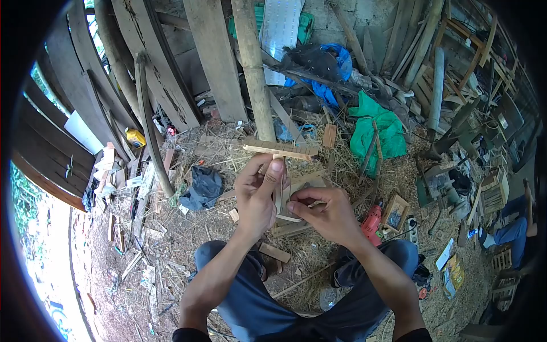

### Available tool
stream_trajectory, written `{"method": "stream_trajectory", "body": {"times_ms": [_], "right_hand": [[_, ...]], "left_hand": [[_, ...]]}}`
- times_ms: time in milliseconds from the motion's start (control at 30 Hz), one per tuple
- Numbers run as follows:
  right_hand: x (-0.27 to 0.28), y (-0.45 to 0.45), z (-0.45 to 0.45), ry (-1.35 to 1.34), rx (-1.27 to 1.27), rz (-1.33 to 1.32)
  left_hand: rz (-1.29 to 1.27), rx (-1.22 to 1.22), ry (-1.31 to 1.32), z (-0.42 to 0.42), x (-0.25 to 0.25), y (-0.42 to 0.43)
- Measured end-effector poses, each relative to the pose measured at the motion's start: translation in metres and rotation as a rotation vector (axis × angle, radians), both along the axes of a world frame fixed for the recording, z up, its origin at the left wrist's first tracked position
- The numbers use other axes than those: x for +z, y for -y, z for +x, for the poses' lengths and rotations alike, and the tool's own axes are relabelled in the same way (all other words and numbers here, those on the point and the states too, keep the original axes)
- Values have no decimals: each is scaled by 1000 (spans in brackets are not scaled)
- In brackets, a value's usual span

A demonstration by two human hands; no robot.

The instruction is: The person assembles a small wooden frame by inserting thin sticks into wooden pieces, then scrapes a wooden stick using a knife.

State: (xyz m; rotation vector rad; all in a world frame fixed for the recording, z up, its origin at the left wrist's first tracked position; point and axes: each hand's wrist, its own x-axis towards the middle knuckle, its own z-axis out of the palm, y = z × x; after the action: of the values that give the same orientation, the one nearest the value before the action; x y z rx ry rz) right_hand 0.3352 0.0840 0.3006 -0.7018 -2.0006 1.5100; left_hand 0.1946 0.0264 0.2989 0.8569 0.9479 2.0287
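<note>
My left hand is closed just below a flat wooden bar, its thumb pressed upward against the piece. From the bar hangs a thin pale strip that bends into a loop at the bottom; whether it is wood or cord I cannot tell. My right hand pinches the loop's lower right side between thumb and fingers. Beneath the hands, pieces of board lie on the ground, partly hidden by them.
A red power drill lies by my right knee, near a small wooden box frame. Green plastic sheeting and a dark plastic bag lie ahead. Planks lean at the back. Another person's leg shows at far right.
</note>
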Motion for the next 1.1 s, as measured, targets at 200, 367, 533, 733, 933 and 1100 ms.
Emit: {"method": "stream_trajectory", "body": {"times_ms": [200, 367, 533, 733, 933, 1100], "right_hand": [[0, -1, 0, -9, -26, 39], [-2, -1, 0, -7, -12, 22], [3, 0, 0, 8, -12, 14], [5, 0, 0, 19, -6, 8], [3, 1, 0, -18, -12, 43], [11, 1, 2, 16, 3, 67]], "left_hand": [[8, 18, 22, 2, 0, -1], [35, 1, 10, 1, 0, -1], [14, -18, -13, -1, -1, 1], [9, -11, -48, 0, 0, 1], [2, 0, -57, 0, -2, 2], [51, -15, -53, 0, -3, 2]]}}
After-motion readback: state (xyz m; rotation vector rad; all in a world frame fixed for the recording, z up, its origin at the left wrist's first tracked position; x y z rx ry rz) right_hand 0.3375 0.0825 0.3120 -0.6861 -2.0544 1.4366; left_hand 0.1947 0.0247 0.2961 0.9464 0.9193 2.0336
